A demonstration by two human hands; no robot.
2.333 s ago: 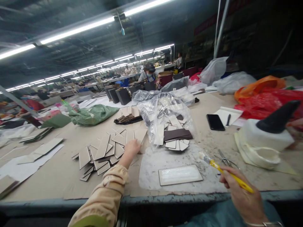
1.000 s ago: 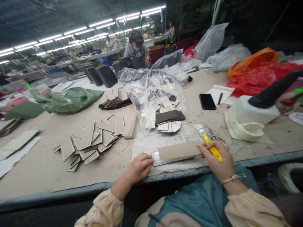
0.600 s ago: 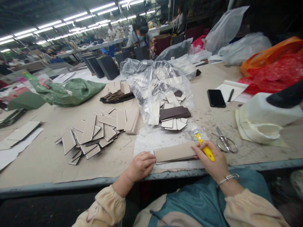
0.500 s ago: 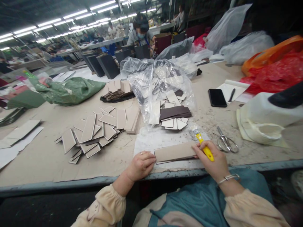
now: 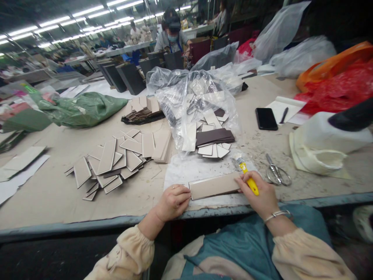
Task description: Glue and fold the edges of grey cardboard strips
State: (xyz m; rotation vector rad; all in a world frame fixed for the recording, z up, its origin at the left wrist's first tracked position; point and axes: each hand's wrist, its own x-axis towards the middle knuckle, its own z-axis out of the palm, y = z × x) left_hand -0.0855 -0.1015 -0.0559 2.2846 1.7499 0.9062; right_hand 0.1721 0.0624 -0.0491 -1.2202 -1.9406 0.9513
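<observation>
A long beige strip with a dark edge (image 5: 214, 186) lies near the table's front edge; it looks like more than one layer. At its left end, my left hand (image 5: 174, 201) is closed, fingertips gripping the short edge. My right hand (image 5: 260, 196) pinches the other end between thumb and fingers. That same hand also holds a yellow-handled brush (image 5: 243, 167), bristles pointing away from me. Beneath the strip is a white sheet (image 5: 177, 171) with glue-like smears. Past it lie several dark brown strips (image 5: 215, 137) on white pieces.
Loose beige panels (image 5: 107, 155) are heaped to the left. Behind the strip sits a clear plastic bag (image 5: 186, 89) of pieces. On the right are scissors (image 5: 275, 171), a phone (image 5: 266, 119) and a cut white jug (image 5: 317, 136). A co-worker (image 5: 171, 39) sits across the table.
The strip's layers line up more closely at the lower edge, where a lower piece stuck out before. Both hands keep their hold, and the view has shifted slightly.
</observation>
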